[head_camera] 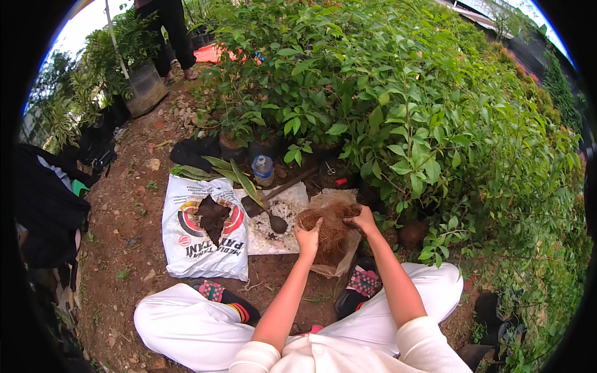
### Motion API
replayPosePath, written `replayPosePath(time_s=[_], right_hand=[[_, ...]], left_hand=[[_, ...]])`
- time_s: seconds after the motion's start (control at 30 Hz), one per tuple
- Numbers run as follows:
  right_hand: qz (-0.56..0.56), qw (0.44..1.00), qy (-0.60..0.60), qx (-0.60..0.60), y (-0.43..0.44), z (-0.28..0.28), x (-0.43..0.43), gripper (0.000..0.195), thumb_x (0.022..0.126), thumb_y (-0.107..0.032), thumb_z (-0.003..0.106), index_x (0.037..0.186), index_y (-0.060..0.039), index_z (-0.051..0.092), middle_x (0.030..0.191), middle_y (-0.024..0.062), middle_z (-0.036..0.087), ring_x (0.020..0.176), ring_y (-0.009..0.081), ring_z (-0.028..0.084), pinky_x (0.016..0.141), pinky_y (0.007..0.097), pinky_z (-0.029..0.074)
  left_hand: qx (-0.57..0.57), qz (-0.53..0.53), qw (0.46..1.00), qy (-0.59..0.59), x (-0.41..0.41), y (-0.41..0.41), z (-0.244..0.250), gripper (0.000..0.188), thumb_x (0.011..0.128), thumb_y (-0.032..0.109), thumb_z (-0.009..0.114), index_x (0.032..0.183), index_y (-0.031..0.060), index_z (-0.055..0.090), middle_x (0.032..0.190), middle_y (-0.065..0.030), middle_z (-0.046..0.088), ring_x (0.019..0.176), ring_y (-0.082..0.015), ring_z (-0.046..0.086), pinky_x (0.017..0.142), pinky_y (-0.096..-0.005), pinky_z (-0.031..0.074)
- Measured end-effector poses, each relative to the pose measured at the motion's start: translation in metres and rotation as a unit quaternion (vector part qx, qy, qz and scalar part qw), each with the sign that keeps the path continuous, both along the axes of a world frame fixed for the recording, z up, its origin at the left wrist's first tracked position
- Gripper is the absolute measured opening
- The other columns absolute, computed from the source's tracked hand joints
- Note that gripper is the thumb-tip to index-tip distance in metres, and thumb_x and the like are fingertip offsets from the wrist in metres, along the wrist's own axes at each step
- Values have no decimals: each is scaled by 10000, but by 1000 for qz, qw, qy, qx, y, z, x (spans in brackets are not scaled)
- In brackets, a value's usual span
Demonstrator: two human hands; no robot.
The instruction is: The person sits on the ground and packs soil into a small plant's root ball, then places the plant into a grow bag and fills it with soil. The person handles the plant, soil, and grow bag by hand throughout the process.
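Brown coconut fiber (330,224) is stretched between my hands, above a crumpled translucent plastic sheet. My left hand (308,237) grips its left side and my right hand (361,220) grips a tuft at its right. Left of them, a white sack (205,261) with a torn opening shows dark soil (213,219). Between sack and fiber, a dirty white sheet (266,243) bears white bits, a small round dark scoop or ladle (279,224) and the blade of a tool with a long handle (294,181). Long variegated leaves (245,182) lie by the sack's top.
A plastic bottle (263,170), scissors (330,169) and a small red object (341,181) are beyond the sheets. Dense potted plants (396,116) stand ahead and right. A black cloth (196,153) lies behind the sack. A person (175,37) stands at the upper left, beside a large potted plant.
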State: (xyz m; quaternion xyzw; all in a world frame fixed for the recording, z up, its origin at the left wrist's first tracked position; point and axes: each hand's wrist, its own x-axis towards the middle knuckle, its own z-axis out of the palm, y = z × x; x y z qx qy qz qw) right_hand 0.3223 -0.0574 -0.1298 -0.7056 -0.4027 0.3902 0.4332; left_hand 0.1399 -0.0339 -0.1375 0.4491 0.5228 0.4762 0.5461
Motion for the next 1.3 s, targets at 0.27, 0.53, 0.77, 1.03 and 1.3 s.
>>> replayPosePath(time_s=[0.27, 0.53, 0.77, 1.03, 1.3], right_hand=[[126, 936, -318, -81, -17, -41, -36, 444, 581, -79, 744, 987, 24, 597, 930, 230, 611, 883, 357, 594, 765, 399, 482], [296, 923, -223, -103, 10, -55, -11, 478, 699, -220, 709, 1083, 10, 541, 948, 151, 627, 878, 239, 609, 686, 324, 488], [60, 994, -11, -89, 12, 70, -11, 435, 792, -302, 633, 1107, -18, 537, 964, 86, 619, 822, 162, 610, 644, 283, 490], [-117, 965, 233, 13, -8, 61, -28, 411, 708, -138, 736, 1054, 13, 572, 916, 83, 630, 739, 157, 621, 595, 274, 501], [-110, 975, 190, 29, -3, 45, -24, 325, 724, -65, 703, 1012, 35, 589, 855, 86, 637, 719, 153, 618, 595, 265, 486]], left_hand=[[93, 56, 994, -19, -17, 9, 38, 614, 727, 200, 744, 1176, -65, 421, 1130, -168, 520, 1010, -244, 519, 893, -353, 416], [55, 11, 995, -86, -8, 12, 65, 485, 756, 202, 717, 1111, -33, 484, 1045, -114, 575, 923, -178, 551, 844, -319, 434], [-54, -151, 977, -140, -10, 36, 50, 358, 807, 158, 653, 1092, -20, 530, 1036, -68, 589, 901, -147, 557, 789, -292, 458], [-13, -217, 971, -102, 15, 30, 46, 414, 756, 164, 705, 1086, -32, 552, 1033, -113, 600, 878, -174, 591, 756, -283, 489], [-56, -210, 976, -30, 8, 36, 40, 356, 748, 99, 694, 1037, -61, 561, 982, -108, 619, 866, -159, 590, 769, -272, 477]])
